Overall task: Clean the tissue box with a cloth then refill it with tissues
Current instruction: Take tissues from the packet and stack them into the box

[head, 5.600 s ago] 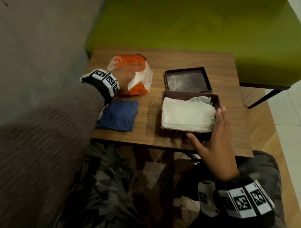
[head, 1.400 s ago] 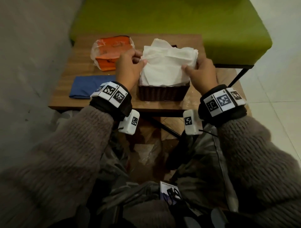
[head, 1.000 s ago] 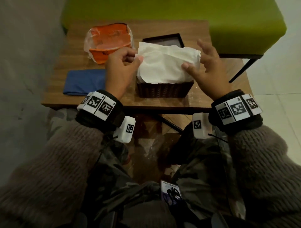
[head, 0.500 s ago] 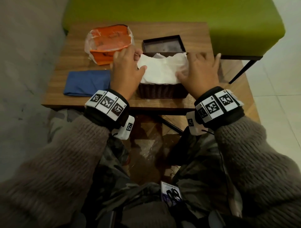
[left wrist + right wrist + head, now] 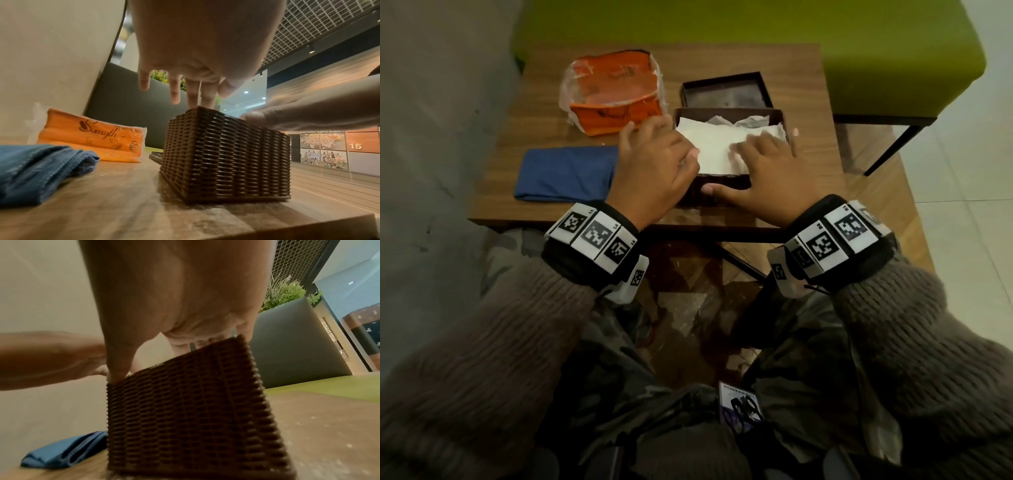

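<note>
While the woven tissue box (image 5: 729, 192) stands near the front edge of the counter (image 5: 822, 161), the refill step is in hand: the white tissues (image 5: 717, 144) already lie inside it. The left hand (image 5: 652, 171) hangs over the box's left rim, fingers (image 5: 192, 97) straight and loose, holding nothing. The right hand (image 5: 765, 174) lies flat on the stack with straight fingers, its thumb against the front wall (the far tissues are crumpled). The folded blue cloth (image 5: 566, 173) rests aside to the left. Next, I judge, the box lid (image 5: 726, 90) behind must go on, squarely.
</note>
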A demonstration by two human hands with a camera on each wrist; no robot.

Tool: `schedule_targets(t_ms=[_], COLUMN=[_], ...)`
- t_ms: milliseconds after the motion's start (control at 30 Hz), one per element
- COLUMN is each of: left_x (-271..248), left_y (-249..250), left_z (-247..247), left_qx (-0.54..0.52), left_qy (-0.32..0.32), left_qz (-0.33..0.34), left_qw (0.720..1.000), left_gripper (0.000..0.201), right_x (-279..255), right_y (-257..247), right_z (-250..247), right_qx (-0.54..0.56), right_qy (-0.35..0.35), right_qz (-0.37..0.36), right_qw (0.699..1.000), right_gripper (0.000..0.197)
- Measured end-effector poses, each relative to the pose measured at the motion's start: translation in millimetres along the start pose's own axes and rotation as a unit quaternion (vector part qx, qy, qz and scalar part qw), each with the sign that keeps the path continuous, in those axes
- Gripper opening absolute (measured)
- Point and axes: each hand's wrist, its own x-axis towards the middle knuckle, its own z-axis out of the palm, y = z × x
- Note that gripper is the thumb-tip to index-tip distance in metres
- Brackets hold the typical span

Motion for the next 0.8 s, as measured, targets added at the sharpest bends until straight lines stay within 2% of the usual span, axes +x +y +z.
schedule_targets(t_ms=[33,133,167,200,233,300,333,367,433,500,567,667,733,800], left_x=[-1,-2,-1,2,6,18,26,36,55,74,89,102,104,103], left_y=[-2,-5,-7,-9,-12,-20,-26,-33,-40,-39,-35,-37,-36,-35], left_z=[-1,0,-1,-3,-6,-7,-5,0,9,19,26,33,34,36], left_qx=[-0.007,-0.008,-0.032,-0.079,-0.142,-0.275,-0.319,-0.338,-0.315,-0.237,-0.163,-0.169,-0.167,-0.142], left_qy=[0.004,-0.09,-0.1,-0.079,-0.031,0.082,0.107,0.097,0.014,-0.087,-0.158,-0.203,-0.215,-0.222], left_qz=[0.004,0.012,0.01,0.004,-0.01,-0.059,-0.096,-0.133,-0.148,-0.095,-0.04,-0.034,-0.027,-0.005], left_qw=[1.0,0.996,0.994,0.994,0.989,0.956,0.937,0.927,0.937,0.963,0.973,0.964,0.962,0.965], left_gripper=[0.051,0.054,0.052,0.048,0.044,0.034,0.029,0.025,0.029,0.046,0.06,0.061,0.05,0.035], right_x=[0,1,2,2,4,7,9,11,13,11,6,-6,-13,-16], right_y=[0,-4,-4,-4,-2,3,5,8,14,18,20,22,26,31], right_z=[-1,3,6,7,7,3,0,-2,-7,-11,-12,-13,-13,-10], right_qx=[0.006,-0.012,-0.027,-0.037,-0.04,-0.038,-0.035,-0.032,-0.026,-0.022,-0.012,0.049,0.084,0.089], right_qy=[0.002,-0.048,-0.064,-0.077,-0.088,-0.113,-0.126,-0.137,-0.157,-0.175,-0.168,-0.091,-0.025,0.011], right_qz=[-0.015,-0.049,-0.049,-0.044,-0.038,-0.029,-0.032,-0.038,-0.044,-0.043,-0.043,-0.044,-0.05,-0.043], right_qw=[1.0,0.998,0.996,0.995,0.995,0.992,0.991,0.989,0.986,0.983,0.985,0.994,0.995,0.995], right_gripper=[0.085,0.075,0.069,0.062,0.056,0.049,0.047,0.046,0.045,0.046,0.047,0.055,0.061,0.063])
